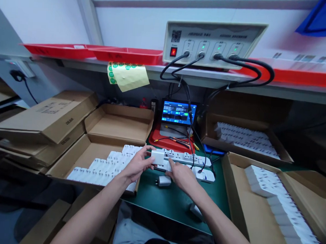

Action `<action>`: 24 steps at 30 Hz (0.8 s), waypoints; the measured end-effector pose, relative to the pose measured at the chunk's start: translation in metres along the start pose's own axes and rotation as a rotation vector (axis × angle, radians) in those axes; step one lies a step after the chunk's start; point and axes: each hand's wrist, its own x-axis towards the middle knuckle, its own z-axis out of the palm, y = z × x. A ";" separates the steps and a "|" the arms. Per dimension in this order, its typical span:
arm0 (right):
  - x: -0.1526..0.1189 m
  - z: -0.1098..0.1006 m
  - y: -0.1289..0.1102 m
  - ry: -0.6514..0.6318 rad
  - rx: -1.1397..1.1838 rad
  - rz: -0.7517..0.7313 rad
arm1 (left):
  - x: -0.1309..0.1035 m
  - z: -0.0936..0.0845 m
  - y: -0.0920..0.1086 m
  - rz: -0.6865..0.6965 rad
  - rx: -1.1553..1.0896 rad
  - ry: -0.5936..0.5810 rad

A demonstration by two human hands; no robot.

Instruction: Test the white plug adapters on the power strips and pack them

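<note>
Between the thumb and fingers of my left hand (pixel 139 163) is a white plug-in charger (pixel 158 157), held over the left end of two white power strips. The rear strip (pixel 187 158) shows a row of sockets; the front strip (pixel 206 175) lies just before it, partly covered by my hands. My right hand (pixel 182 177) is at the front strip's left part with its fingers bent together; what lies between them is hidden. Another white charger (pixel 164 181), its prongs to the left, rests on the green mat (pixel 159 200) below my hands. A white piece (pixel 197 211) is half hidden behind my right forearm.
Left, an open carton (pixel 76 155) holds rows of white chargers. More chargers fill the right carton (pixel 237 191) and a rear carton (pixel 281 153). A lit screen (pixel 177 112) stands behind the strips. Black cables hang from a tester box (pixel 213 44) on the shelf.
</note>
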 end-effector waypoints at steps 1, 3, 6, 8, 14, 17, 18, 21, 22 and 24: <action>-0.004 -0.001 0.003 0.026 -0.003 -0.006 | 0.003 0.000 0.000 0.014 0.051 0.010; -0.015 0.000 0.012 0.108 -0.001 -0.017 | 0.008 -0.001 -0.003 0.032 0.187 0.005; -0.037 0.003 0.037 0.260 0.026 -0.034 | 0.014 -0.007 -0.011 0.045 0.476 -0.040; -0.052 0.005 0.057 0.353 0.044 -0.029 | 0.019 -0.012 -0.019 0.060 0.701 -0.055; -0.081 0.010 0.110 0.454 0.093 0.062 | 0.036 -0.010 -0.031 0.084 1.031 -0.100; -0.083 0.013 0.124 0.417 0.121 0.113 | 0.041 -0.003 -0.029 0.094 1.083 -0.109; -0.083 0.014 0.127 0.406 0.135 0.124 | 0.041 -0.001 -0.028 0.085 1.105 -0.114; -0.081 0.017 0.135 0.391 0.181 0.146 | 0.041 0.004 -0.030 0.078 1.125 -0.104; -0.079 0.018 0.137 0.391 0.192 0.154 | 0.040 0.005 -0.032 0.083 1.127 -0.100; -0.074 0.019 0.142 0.379 0.200 0.166 | 0.039 0.007 -0.036 0.087 1.155 -0.108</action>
